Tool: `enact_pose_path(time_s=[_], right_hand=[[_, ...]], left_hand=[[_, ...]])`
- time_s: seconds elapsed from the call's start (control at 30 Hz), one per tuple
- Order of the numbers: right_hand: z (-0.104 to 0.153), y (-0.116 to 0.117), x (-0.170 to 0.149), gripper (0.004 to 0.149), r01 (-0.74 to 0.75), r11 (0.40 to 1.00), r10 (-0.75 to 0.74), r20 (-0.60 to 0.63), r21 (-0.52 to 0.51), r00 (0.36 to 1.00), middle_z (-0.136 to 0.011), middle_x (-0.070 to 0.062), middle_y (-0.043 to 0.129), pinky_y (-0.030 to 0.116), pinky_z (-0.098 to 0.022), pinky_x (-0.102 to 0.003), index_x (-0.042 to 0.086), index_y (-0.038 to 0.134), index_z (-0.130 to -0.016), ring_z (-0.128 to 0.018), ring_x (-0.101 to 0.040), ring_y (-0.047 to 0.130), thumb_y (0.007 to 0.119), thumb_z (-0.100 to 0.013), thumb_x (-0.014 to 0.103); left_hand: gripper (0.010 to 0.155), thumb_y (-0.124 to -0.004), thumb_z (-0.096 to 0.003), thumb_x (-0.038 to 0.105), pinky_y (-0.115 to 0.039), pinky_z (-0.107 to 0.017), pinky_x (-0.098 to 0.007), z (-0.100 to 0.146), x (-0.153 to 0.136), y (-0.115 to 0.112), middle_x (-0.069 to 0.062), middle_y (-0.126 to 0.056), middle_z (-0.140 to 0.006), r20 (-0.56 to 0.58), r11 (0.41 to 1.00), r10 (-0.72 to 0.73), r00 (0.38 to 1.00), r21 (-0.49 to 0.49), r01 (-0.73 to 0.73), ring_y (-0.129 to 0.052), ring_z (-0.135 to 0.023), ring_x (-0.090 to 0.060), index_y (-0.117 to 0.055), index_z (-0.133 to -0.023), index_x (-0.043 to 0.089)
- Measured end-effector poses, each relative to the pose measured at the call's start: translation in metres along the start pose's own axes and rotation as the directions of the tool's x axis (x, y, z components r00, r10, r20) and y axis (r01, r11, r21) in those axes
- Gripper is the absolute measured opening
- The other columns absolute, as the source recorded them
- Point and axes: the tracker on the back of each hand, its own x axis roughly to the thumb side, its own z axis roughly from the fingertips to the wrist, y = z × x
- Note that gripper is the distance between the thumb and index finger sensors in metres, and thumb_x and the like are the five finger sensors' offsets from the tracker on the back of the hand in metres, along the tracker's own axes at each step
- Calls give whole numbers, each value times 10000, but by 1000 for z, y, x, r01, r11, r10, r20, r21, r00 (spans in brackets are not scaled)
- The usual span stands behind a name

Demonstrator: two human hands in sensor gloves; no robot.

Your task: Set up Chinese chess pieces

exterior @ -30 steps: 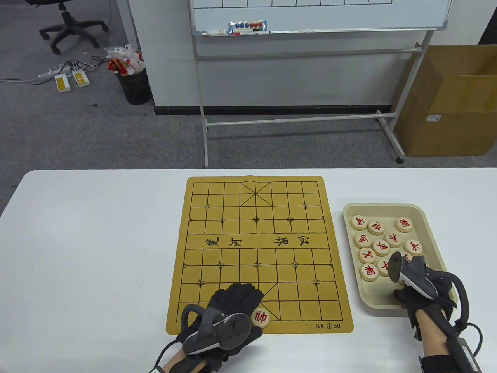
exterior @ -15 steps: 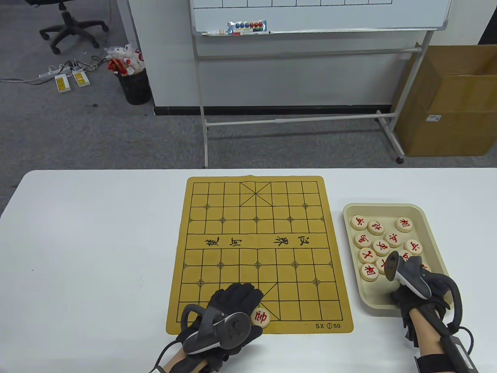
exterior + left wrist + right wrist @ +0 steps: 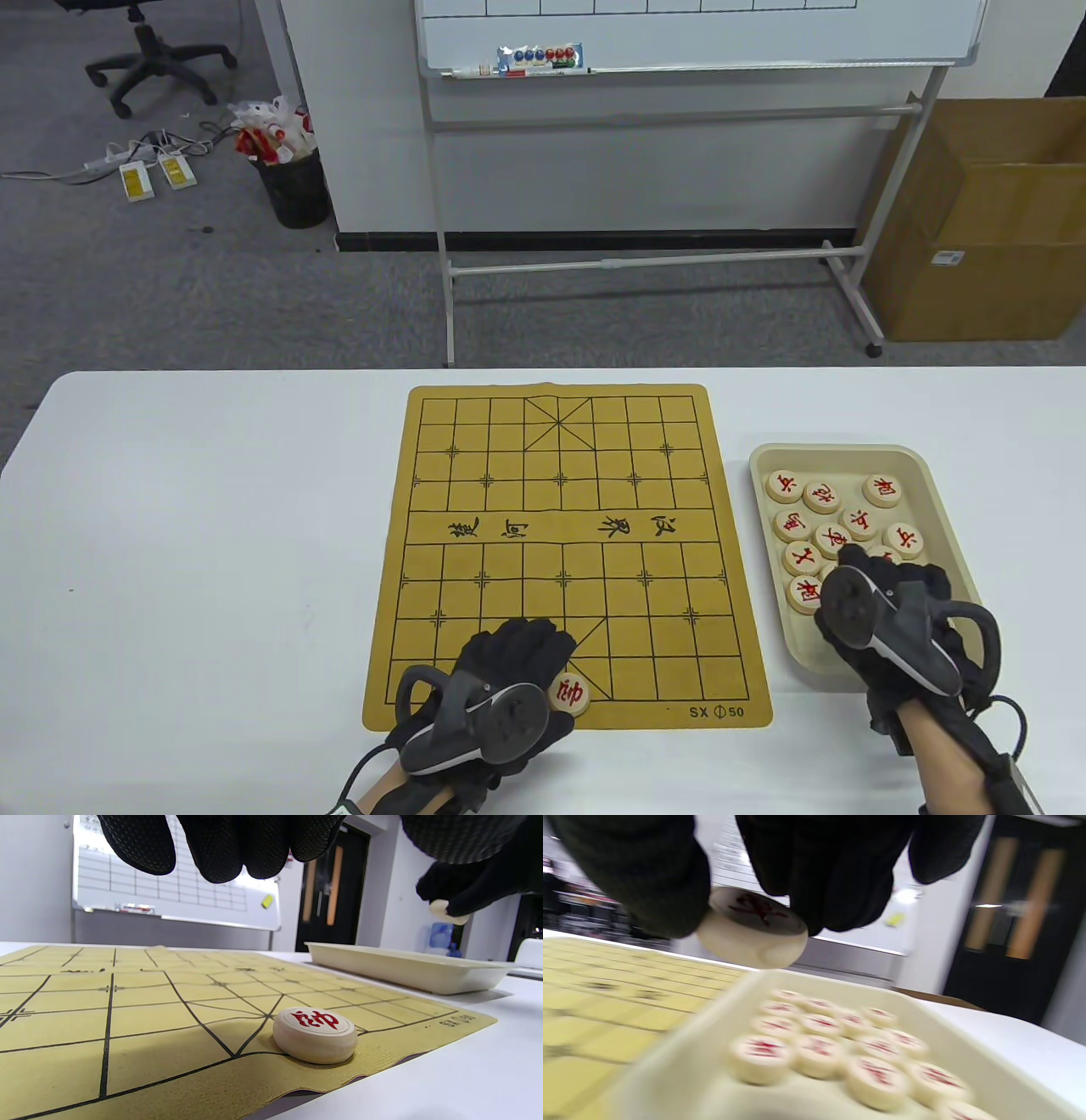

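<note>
The yellow board mat (image 3: 509,509) lies mid-table. One wooden piece with a red character (image 3: 569,694) sits on its near edge, and also shows in the left wrist view (image 3: 314,1034). My left hand (image 3: 517,641) rests over the board's near edge just left of that piece, fingers (image 3: 220,853) loose and holding nothing. My right hand (image 3: 857,586) hovers over the near part of the beige tray (image 3: 836,450). It pinches a red-marked piece (image 3: 753,927) between thumb and fingers, lifted above the tray. Several red pieces (image 3: 832,538) lie in the tray.
A whiteboard stand (image 3: 653,263) is on the floor beyond the table's far edge, and a cardboard box (image 3: 984,221) at the right. White tabletop (image 3: 212,526) stretches left of the board. The tray sits close to the board's right edge.
My right hand has shifted left and turned over the tray, lifting a piece clear of the others. My left hand and the piece on the board have not moved.
</note>
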Motion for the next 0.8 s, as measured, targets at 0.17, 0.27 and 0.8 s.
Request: enact_pose_path(time_s=[0.17,0.27,0.8], right_hand=[[10,14,68,818,-111,987,82,236,114,968,-964,-106,848,553,-757,-648,150,607,-1062,-806,-311,901,879,-384,519],[10,34,92,824,-245,954,179,331,171,927,-961,-84,854,559,-757,-640,157,603,-1060,-804,-292,911,874,-377,530],[9,65,106,832,-391,881,274,387,267,880,-990,-70,824,531,-763,-644,158,573,-1077,-840,-289,885,871,-389,517]], left_hand=[[831,-675,-358,624,-621,-756,-578,0,0,0,-40,-559,-1157,-2,1000,-4,1000,1,4,-630,-1081,-302,-471,-1084,276],[828,-675,-359,624,-621,-757,-577,0,-1,-1,-40,-558,-1158,-5,1000,0,1000,2,0,-632,-1080,-301,-472,-1083,277],[830,-678,-359,621,-619,-756,-579,0,-2,-2,-50,-556,-1156,-4,1000,-4,1000,-8,4,-629,-1078,-310,-470,-1084,273]])
